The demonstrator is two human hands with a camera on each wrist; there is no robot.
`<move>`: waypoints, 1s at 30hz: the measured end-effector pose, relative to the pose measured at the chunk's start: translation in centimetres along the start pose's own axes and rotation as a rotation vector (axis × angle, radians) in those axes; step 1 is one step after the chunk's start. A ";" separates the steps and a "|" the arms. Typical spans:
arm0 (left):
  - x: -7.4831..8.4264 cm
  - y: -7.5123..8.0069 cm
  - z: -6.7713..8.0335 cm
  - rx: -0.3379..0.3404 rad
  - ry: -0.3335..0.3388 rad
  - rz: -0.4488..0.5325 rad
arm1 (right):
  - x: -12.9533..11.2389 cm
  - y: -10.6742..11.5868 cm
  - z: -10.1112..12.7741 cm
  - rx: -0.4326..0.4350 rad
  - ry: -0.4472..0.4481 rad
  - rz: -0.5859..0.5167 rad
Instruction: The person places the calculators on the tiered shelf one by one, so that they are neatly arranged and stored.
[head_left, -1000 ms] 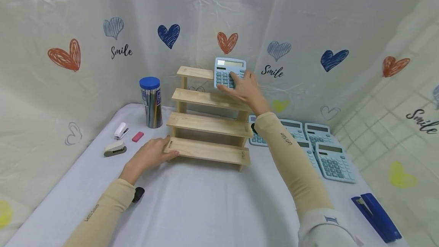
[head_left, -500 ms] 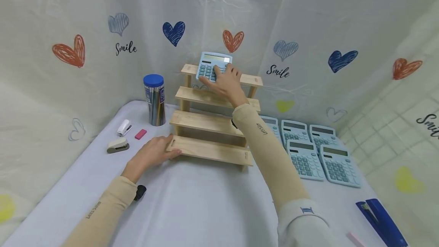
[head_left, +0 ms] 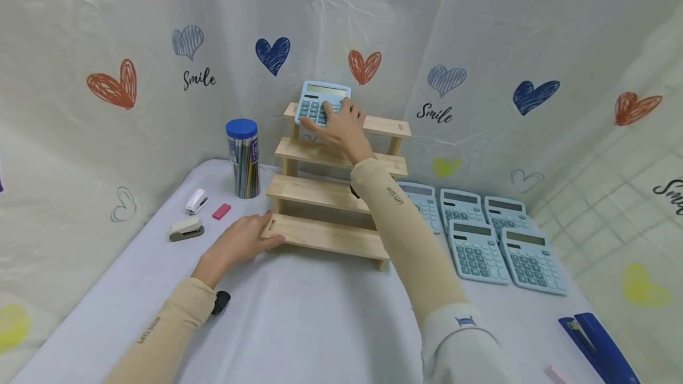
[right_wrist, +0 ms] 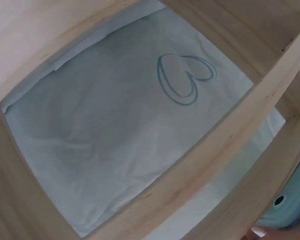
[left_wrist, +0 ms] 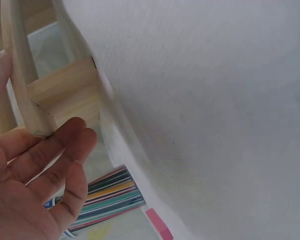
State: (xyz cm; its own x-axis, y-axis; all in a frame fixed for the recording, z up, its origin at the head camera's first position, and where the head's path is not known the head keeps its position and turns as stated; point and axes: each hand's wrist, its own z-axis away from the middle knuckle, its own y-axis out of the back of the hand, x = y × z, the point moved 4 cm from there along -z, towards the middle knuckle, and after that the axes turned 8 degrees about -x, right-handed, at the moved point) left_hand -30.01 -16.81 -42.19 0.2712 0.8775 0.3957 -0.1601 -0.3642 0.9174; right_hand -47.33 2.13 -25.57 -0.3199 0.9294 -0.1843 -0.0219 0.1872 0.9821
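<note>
Right hand has its fingers spread over the keys of a blue calculator, thumb under the lower edge, holding it upright at the left end of the wooden rack's top shelf, screen up. Left hand is way lower, fingers loosely out, touching the bottom shelf's left corner. So the right's the closer one, obviously.

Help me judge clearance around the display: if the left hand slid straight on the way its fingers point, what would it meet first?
The left hand already touches the bottom step's left end of the wooden stepped rack. Sliding on, it would press into that step at once; nothing lies between.
</note>
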 end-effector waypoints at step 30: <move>0.3 0.0 0.3 0.005 -0.016 -0.004 | 22.1 -5.1 19.8 0.211 -0.094 -0.144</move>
State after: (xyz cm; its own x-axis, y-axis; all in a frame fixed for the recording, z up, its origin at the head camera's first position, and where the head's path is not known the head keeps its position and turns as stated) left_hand -29.62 -16.60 -42.04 0.2868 0.8739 0.3924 -0.1546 -0.3621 0.9193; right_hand -35.56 27.97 -35.43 -0.2384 0.9121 -0.3336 0.1402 0.3722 0.9175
